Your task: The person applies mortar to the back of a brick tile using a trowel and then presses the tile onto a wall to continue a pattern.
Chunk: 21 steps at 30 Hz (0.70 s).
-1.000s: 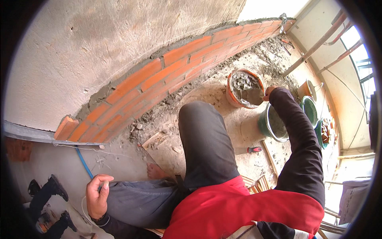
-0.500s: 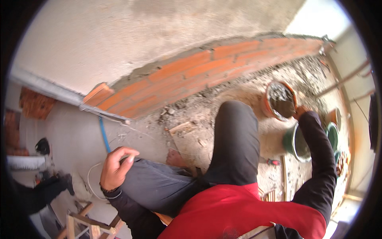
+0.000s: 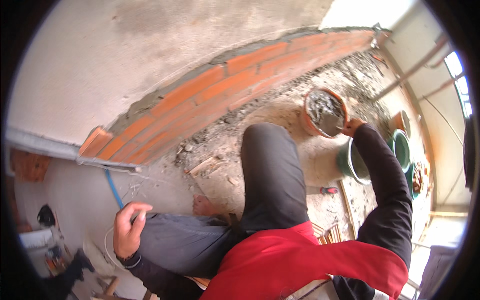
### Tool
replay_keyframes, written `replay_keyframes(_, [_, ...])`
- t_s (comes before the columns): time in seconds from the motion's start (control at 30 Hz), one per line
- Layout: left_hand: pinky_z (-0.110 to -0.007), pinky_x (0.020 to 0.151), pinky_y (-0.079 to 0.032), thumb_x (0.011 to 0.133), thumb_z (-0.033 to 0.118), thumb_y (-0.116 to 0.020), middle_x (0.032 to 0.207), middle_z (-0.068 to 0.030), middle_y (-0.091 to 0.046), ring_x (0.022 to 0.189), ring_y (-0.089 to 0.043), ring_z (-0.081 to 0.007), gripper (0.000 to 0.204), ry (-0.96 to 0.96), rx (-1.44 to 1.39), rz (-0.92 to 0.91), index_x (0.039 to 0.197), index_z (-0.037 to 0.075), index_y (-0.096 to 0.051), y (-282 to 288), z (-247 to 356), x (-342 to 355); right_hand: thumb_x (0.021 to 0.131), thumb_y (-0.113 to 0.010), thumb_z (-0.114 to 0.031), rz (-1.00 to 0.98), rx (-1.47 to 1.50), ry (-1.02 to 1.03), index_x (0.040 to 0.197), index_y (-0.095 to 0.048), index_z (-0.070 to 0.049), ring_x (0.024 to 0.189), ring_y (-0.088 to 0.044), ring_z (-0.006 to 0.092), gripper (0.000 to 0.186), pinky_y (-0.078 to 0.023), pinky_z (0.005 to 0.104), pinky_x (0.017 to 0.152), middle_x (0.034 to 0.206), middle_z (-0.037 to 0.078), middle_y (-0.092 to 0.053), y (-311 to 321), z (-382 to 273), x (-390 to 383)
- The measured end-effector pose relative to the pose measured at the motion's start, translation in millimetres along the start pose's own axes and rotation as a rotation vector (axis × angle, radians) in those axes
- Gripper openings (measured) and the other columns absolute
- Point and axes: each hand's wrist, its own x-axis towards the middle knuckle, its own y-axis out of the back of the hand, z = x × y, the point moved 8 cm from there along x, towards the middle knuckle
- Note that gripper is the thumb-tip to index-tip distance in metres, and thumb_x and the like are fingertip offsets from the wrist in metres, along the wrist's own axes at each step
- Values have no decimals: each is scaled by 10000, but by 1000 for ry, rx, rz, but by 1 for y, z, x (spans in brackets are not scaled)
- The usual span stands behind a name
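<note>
My right hand (image 3: 354, 127) grips a trowel (image 3: 331, 122) whose blade is in an orange bucket (image 3: 308, 107) of grey mortar (image 3: 320, 104). My left hand (image 3: 127, 230) rests by my left thigh (image 3: 180, 240), fingers loosely bent and apparently holding nothing. Ahead runs a low red brick wall (image 3: 235, 75) with grey mortar along its top, against a plastered wall (image 3: 150, 45); a loose-looking brick piece (image 3: 95, 142) sits at its left end. A tool with a red-and-black handle (image 3: 328, 190) lies on the floor by my right knee.
Green buckets (image 3: 345, 160) and a tan bucket (image 3: 400, 120) stand on my right. Slanted poles (image 3: 410, 72) lean at the right wall. A blue hose (image 3: 112, 185) and white cord run along the left floor; dark items (image 3: 70, 272) lie lower left. Rubble lines the brick wall's base.
The view has swung about and partly back, shifting the scene in the frame. My right hand stays at the orange bucket with the trowel; my left stays by the thigh, fingers loosely bent.
</note>
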Motion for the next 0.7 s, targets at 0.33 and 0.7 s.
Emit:
replay_keyframes(0.33, [-311,776,-492,942,156,-580,931,-123,-672,859,-638,-202,201,26,-31,26,1001,-24,-646,15,-4,-14,957,-498,-284,113,-271,193,1205,-635,-145,1110,-571,249,315,-485,431,880,1276,173,-568,-53,44,10])
replay_keyframes(0.7, [-406,686,-513,882,310,-644,811,-162,-693,780,-680,-341,281,-125,215,166,860,32,-677,8,-16,-15,852,-675,-312,390,828,-38,1087,-688,-85,796,-626,229,327,-519,365,723,913,145,-669,27,0,26])
